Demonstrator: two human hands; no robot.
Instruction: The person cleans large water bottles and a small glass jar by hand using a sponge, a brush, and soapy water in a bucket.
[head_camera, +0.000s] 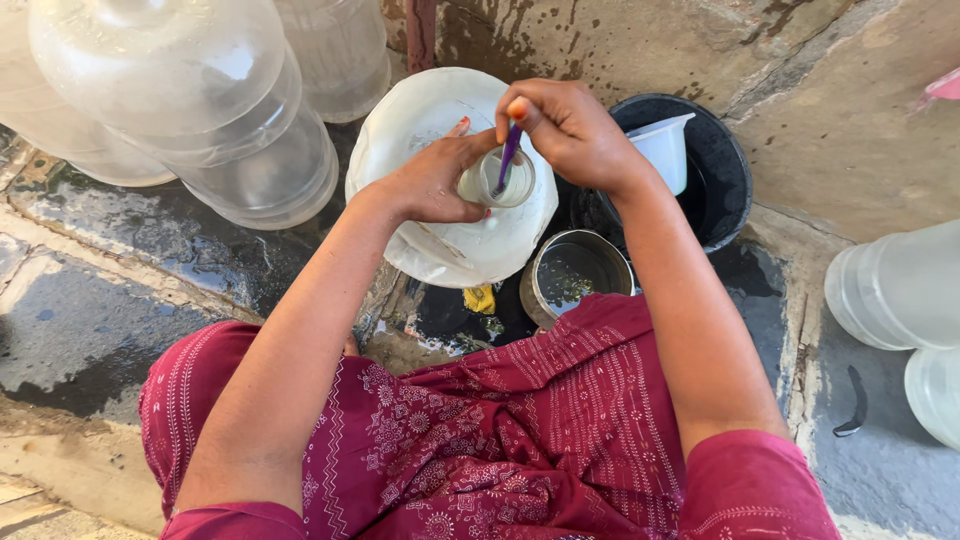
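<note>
Nearest the camera is the person's lap, draped in dark red cloth printed with fine white patterns, with both bare forearms reaching forward over it.

Beyond the knees lies a wet stone floor, dark with puddles, meeting a rough stained wall at the top. At upper left several large clear water jugs lie piled together; two more pale jugs sit at the right edge.

In the middle stands one big translucent white jug, seen from above, its neck pointing up at the camera. To its right is a round black basin with a small white plastic cup inside. Below that, just beside the white jug, sits a steel pot holding a little water. A yellow scrap lies on the floor between the jug and the lap.

The left hand wraps its fingers around the neck of the white jug, gripping it closed. The right hand hovers just above the opening, thumb and fingertips pinched shut on the top of a thin purple stick, whose lower end goes down into the jug's mouth. What the stick's tip carries cannot be made out.
</note>
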